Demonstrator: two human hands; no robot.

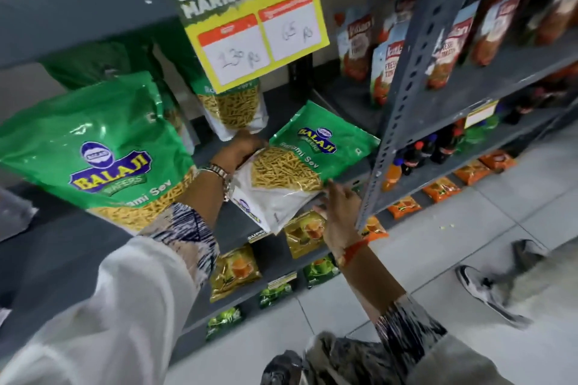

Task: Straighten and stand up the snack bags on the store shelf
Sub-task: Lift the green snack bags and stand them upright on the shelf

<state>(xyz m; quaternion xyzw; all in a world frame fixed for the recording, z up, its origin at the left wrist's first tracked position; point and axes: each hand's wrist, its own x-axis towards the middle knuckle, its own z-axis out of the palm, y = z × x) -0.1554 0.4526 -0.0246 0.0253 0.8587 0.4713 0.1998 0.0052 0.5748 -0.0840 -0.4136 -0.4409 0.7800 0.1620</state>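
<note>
A green and white sev snack bag (300, 162) lies tilted on the grey shelf (281, 109), its bottom corner hanging over the front edge. My left hand (240, 148) grips the bag's left edge. My right hand (336, 201) touches its lower right edge with fingers spread. A large bag of the same kind (100, 147) leans at the left, close to the camera. Another bag (233, 109) stands upright at the back, partly hidden by a price sign.
A yellow and green price sign (253, 22) hangs from the shelf above. A perforated grey upright (403, 97) stands right of the bag. Tomato sauce pouches (384, 66) fill the neighbouring shelf. Lower shelves hold yellow, green and orange packets and bottles. A foot (481, 287) stands on the tiled floor.
</note>
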